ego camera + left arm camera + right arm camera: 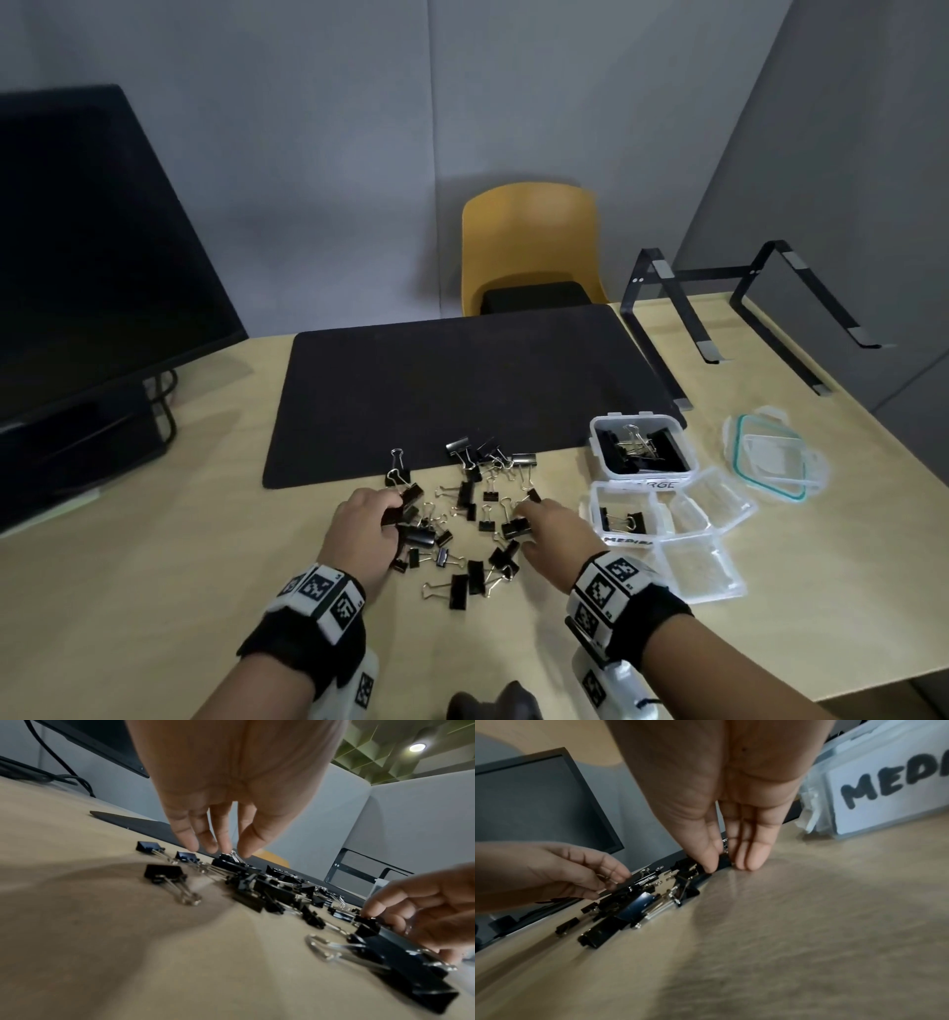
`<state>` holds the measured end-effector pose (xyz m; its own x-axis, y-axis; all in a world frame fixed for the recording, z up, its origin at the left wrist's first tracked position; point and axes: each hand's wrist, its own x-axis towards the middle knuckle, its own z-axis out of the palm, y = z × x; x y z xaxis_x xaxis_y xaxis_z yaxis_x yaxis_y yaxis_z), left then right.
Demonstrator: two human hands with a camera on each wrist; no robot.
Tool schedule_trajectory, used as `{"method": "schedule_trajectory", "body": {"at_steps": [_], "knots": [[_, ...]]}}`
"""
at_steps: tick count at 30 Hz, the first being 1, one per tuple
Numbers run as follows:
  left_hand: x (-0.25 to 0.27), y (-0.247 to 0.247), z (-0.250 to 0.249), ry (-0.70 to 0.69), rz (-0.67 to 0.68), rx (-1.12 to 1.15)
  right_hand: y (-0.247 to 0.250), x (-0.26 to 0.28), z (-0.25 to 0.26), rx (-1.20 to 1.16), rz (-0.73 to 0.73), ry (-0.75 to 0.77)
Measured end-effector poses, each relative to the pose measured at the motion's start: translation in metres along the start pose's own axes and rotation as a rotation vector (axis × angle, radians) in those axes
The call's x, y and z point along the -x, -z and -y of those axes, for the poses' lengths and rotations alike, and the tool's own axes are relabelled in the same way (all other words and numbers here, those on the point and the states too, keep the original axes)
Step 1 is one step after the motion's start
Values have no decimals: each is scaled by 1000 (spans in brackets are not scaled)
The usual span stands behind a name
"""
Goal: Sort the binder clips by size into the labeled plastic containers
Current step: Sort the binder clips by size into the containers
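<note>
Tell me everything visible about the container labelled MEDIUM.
The medium container is a small, clear plastic box with a white paper label hand-lettered in black on its near wall. It sits upright and open on the wooden table, right of the loose clip pile, directly in front of the large container. A few black binder clips lie inside. Neither hand touches it.

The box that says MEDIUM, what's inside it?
The MEDIUM box holds black binder clips, two as far as the head view shows. Its near wall and label hide the bottom, so more could be there.
</note>
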<state>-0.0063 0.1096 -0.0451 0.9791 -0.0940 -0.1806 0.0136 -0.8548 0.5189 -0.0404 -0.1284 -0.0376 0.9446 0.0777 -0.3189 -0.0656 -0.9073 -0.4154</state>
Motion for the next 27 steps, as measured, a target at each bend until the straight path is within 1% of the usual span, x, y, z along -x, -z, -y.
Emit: {"method": "schedule_trajectory", "body": {"at_steps": [7, 14, 19, 21, 24, 27], "knots": [[-11, -1, 8, -15, 43, -14, -4, -11, 11, -7, -86, -109], [-21, 0, 12, -1, 42, -73, -8, -15, 20, 8, -81, -171], [-24, 2, 10, 25, 67, -86, -6, -16, 23, -36, -87, -213], [-23, 3, 9, 7, 66, -95, -3, -15, 23, -77, -94, -216], [-22, 5, 3, -15, 39, -57, 3, -13, 23, -105, -115, -180], [-19, 8, -11, 20, 55, 8, 9, -10, 22, -129, -142, -152]]}}
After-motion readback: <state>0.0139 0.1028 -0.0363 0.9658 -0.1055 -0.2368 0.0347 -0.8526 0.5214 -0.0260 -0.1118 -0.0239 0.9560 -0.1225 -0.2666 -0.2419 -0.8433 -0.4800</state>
